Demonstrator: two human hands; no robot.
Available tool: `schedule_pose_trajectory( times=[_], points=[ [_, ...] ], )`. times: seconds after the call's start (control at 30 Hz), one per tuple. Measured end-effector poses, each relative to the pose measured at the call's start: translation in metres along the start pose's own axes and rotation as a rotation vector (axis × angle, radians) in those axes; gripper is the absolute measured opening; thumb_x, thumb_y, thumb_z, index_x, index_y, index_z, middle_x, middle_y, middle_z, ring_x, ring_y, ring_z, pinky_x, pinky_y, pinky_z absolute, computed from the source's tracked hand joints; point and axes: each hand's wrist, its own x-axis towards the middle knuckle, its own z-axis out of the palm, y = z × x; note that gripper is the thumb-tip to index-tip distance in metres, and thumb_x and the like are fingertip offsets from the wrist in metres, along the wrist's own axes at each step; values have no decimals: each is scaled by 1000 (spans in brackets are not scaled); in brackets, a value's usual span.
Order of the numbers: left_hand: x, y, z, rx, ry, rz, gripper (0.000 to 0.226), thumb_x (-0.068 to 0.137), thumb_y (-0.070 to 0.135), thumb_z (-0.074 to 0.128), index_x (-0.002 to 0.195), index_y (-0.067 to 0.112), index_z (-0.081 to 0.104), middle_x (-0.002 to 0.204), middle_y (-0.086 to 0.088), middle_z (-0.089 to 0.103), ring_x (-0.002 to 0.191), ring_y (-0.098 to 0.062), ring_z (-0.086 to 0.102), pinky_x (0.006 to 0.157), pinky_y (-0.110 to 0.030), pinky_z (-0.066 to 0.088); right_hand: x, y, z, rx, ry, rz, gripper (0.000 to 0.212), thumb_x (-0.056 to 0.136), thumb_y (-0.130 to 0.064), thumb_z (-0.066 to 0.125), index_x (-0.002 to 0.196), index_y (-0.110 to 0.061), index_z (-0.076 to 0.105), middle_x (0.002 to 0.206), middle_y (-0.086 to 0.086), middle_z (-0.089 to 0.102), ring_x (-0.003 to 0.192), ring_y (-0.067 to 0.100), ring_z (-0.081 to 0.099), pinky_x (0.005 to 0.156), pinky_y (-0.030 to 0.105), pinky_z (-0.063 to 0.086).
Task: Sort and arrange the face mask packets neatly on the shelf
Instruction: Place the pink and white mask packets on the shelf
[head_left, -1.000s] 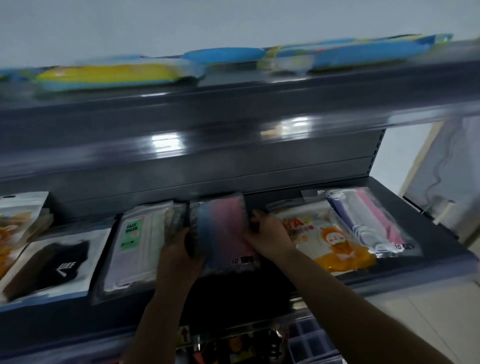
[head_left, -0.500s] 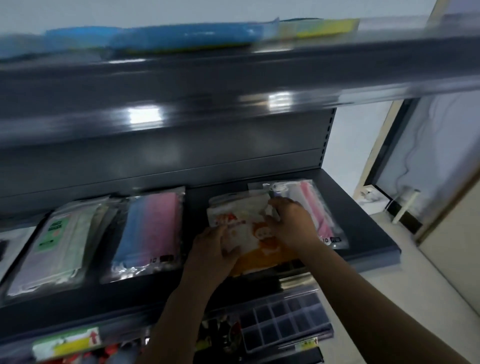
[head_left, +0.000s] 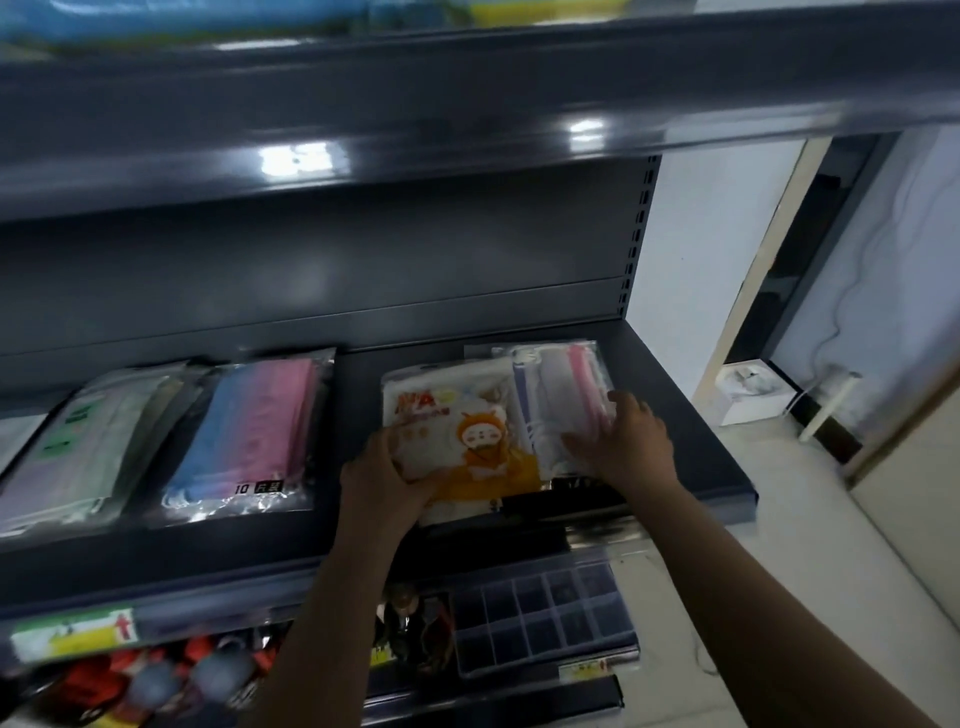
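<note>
In the head view, the left hand (head_left: 387, 480) curls round the near left corner of a white and orange plastic packet printed with a cartoon figure (head_left: 467, 441), thumb on top and fingers seemingly tucked under the edge, though the underside is hidden. The right hand (head_left: 623, 447) lies with fingers fairly straight and spread on a clear plastic packet of white, pink and purple striped masks (head_left: 556, 395), pressing it flat rather than gripping it. Both packets sit on the dark grey metal shelf (head_left: 691, 447) between and just under the 2 hands; the cartoon packet overlaps the left edge of the striped one. To the left of the left hand, well apart from it, lie a clear packet of blue-to-pink masks (head_left: 254, 431) and beyond it a clear packet of pale green and lilac masks (head_left: 88, 441). I judge these packets light, soft and floppy, with glossy film that could slide under a flat palm, so a pinch at a corner or along a sealed edge should hold better than pressing in the middle; nothing looks fragile. Each packet's long axis runs from the shelf's front lip towards its back panel, the left 2 leaning a little rightwards at the far end. The cartoon packet's print reads upright from the person's side, top edge pointing away.
</note>
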Motion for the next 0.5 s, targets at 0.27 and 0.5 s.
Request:
schedule_pose_trajectory(
  times=[0.27,0.5],
  points=[
    [-1,8,-11,-76,55,-86,87,70,19,80,142,8,33,133,-15,51,119,-30,50,91,-38,43,4,9,-7,470,34,-20,60,81,-10,70,134,-6,43,110,5,58,80,16,55,53,18,41],
    [-6,2,-22,-339,69,-68,66,76,8,74,135,11,45,122,-9,56,111,-25,54,81,-33,47,-6,8,-9,877,60,-72,58,84,-5,65,137,-12,41,97,-9,56,70,5,63,58,28,58]
  ],
)
